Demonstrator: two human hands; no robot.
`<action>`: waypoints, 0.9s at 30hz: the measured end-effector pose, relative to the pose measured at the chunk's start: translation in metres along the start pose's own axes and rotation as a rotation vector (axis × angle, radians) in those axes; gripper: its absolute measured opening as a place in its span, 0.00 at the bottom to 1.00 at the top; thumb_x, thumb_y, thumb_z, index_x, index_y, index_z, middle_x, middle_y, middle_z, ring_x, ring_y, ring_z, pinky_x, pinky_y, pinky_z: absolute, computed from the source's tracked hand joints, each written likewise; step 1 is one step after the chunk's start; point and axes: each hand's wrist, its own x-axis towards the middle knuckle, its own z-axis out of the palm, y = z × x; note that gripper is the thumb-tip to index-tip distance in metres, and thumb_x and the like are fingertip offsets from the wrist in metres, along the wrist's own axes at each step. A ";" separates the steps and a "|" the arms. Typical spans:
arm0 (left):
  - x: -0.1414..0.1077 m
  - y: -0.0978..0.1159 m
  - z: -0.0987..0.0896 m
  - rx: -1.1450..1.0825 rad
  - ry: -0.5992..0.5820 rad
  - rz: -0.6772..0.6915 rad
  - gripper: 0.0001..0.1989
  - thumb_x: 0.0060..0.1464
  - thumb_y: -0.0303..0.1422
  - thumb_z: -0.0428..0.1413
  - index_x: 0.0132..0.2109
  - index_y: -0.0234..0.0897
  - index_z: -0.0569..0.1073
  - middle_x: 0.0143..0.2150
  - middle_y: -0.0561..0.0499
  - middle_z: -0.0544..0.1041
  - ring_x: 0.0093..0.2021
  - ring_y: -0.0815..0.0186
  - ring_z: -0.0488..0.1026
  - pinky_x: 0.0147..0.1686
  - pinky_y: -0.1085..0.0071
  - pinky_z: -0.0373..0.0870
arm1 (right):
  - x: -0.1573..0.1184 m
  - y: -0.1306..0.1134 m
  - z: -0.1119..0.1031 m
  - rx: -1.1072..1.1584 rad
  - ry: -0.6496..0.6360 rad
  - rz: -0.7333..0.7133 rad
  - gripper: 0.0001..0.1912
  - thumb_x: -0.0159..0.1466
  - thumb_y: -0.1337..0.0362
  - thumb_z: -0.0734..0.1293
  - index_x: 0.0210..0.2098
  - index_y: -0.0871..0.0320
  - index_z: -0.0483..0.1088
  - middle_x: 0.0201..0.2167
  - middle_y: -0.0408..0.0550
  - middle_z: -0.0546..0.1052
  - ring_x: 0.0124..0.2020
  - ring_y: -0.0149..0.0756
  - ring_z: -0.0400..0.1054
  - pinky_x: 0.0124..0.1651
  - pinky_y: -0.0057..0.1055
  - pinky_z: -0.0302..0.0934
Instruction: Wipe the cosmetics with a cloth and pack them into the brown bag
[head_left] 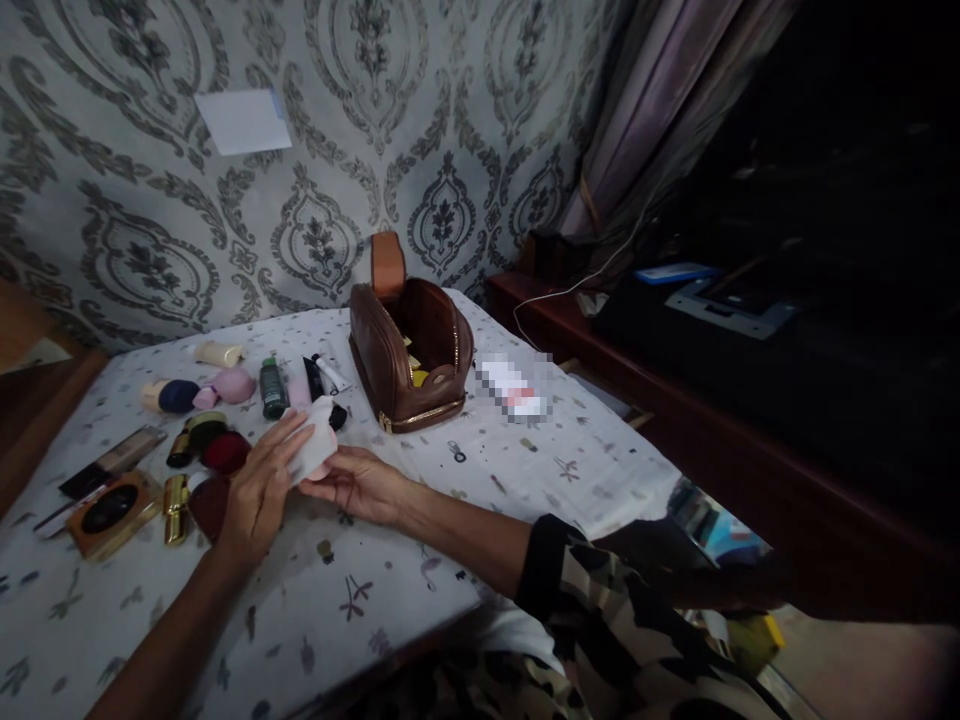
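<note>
Both hands meet over the patterned white cloth, left of the brown bag. My left hand [262,480] presses its fingers against a white tissue-like piece [318,445]. From the right, my right hand [360,484] grips the lower edge of the same piece, palm partly up. Whether anything lies inside the piece is hidden. The brown bag [375,360] stands unzipped with its handle raised and yellow items [420,379] inside. Near my left hand are a dark red round item [225,453], a gold tube [175,510] and an orange-rimmed compact [112,508].
Farther back on the cloth lie a green bottle [273,388], a pink sponge-like item [234,385], a navy-capped bottle [171,396] and a cream tube [219,354]. A blurred white item [514,388] is right of the bag. Dark red furniture [720,450] borders the right.
</note>
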 end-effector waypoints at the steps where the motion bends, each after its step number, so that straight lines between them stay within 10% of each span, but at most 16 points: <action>1: 0.000 0.001 0.001 0.016 -0.015 0.010 0.23 0.67 0.28 0.42 0.66 0.46 0.64 0.67 0.48 0.66 0.68 0.58 0.60 0.67 0.56 0.57 | 0.001 -0.001 0.000 0.014 0.008 0.006 0.09 0.56 0.69 0.75 0.33 0.66 0.73 0.28 0.46 0.78 0.33 0.30 0.74 0.45 0.29 0.71; 10: -0.002 0.003 0.010 0.128 -0.062 0.130 0.27 0.64 0.23 0.49 0.67 0.44 0.62 0.65 0.47 0.69 0.68 0.57 0.61 0.64 0.56 0.64 | 0.000 -0.011 0.004 0.197 0.072 0.022 0.08 0.68 0.65 0.63 0.37 0.62 0.72 0.29 0.44 0.77 0.31 0.28 0.70 0.36 0.23 0.68; 27: -0.005 0.004 0.012 0.227 -0.016 0.155 0.25 0.63 0.23 0.52 0.65 0.41 0.64 0.65 0.43 0.69 0.62 0.60 0.70 0.61 0.63 0.68 | -0.009 -0.019 0.005 0.159 -0.025 -0.041 0.12 0.59 0.61 0.69 0.42 0.57 0.71 0.32 0.41 0.78 0.32 0.30 0.68 0.37 0.26 0.65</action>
